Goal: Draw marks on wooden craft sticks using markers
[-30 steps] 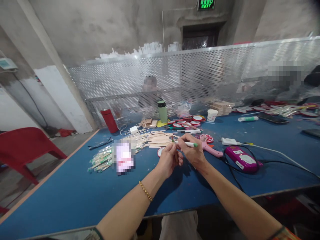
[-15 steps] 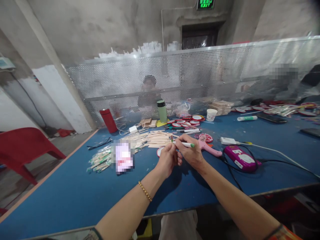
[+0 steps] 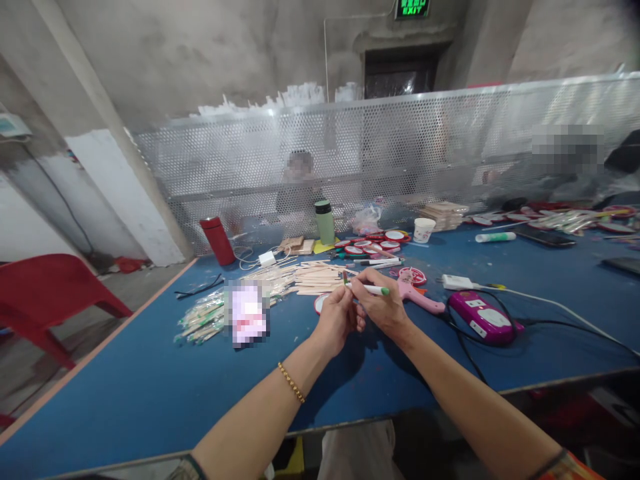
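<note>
The wide blue tabletop carries my work. On it lie one purple flat device with cables, one pile of pale flat wooden sticks, and one pink glue gun. My right hand pinches one white pen with green cap, held just above the tabletop. My left hand is closed and pinches one thin short stick at the pen tip. I judge the stick light, stiff and easy to snap, so I hold it low, near the middle.
</note>
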{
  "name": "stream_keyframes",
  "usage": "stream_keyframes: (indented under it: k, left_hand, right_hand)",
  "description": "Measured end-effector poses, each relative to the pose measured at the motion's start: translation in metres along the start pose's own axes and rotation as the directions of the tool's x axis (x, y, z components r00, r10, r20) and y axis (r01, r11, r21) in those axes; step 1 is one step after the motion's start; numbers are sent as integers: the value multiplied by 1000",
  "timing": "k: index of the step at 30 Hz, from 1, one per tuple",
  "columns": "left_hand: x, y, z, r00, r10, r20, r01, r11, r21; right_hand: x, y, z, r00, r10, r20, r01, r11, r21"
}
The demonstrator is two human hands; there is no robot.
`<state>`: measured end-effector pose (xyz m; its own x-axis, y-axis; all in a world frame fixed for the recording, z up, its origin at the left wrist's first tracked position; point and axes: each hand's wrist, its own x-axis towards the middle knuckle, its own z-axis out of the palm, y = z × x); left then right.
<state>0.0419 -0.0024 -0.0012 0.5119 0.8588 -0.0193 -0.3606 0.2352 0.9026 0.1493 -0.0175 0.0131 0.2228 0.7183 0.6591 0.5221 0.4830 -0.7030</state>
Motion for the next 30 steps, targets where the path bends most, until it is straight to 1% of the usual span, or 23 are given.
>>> stream_keyframes:
  k: [7, 14, 20, 25, 30]
  left_hand:
    - [1, -2, -1, 1000, 8, 2, -8, 1000, -6]
    - [2, -3, -3, 1000, 12, -6, -12, 1000, -25]
    - [1, -2, -2, 1000, 10, 2, -10, 1000, -22]
    - [0, -1, -1, 1000, -5, 2, 5, 1000, -20]
    - [1, -2, -2, 1000, 8, 6, -8, 1000, -16]
  right_hand:
    - [2, -1, -1, 997, -60, -48, 58, 998, -39]
    - [2, -3, -2, 998, -34, -60, 32, 999, -41]
    - [2, -3, -1, 997, -50, -53, 49, 999, -24]
    - [2, -2, -1, 997, -65, -50, 63, 997, -52]
    - [2, -2, -1, 995, -88, -46, 85, 995, -54]
